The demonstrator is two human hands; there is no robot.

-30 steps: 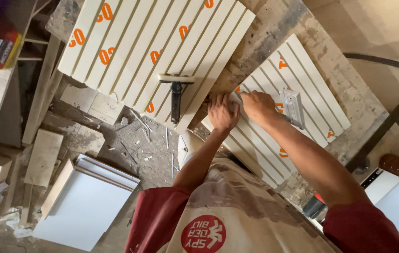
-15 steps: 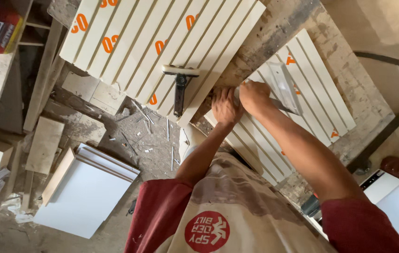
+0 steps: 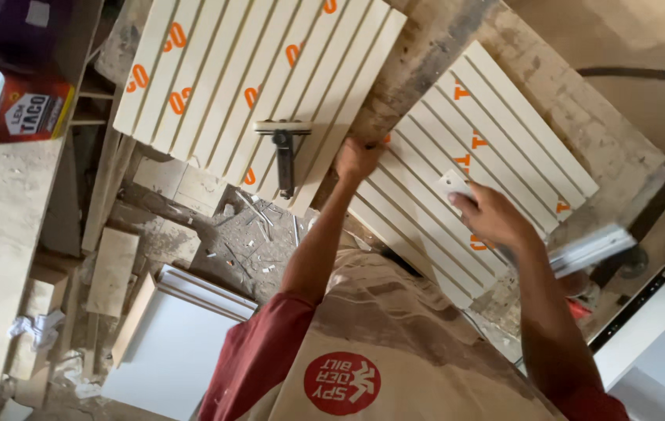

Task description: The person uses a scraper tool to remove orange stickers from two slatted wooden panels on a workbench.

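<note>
Our left hand grips the slatted panel's edge on the surface; our right hand pinches a small white piece against its face. Risk, as we judge it: the panel overhangs, so a hard push could tip it. Versus earlier: our hands were together, now spread. The scraper lies on the second panel.

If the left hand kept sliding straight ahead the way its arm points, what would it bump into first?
The left hand grips the near corner of the smaller slatted panel. Straight ahead lies the bare, worn workbench strip between that panel and the larger slatted panel. The way looks free there, though depth is hard to judge.
</note>
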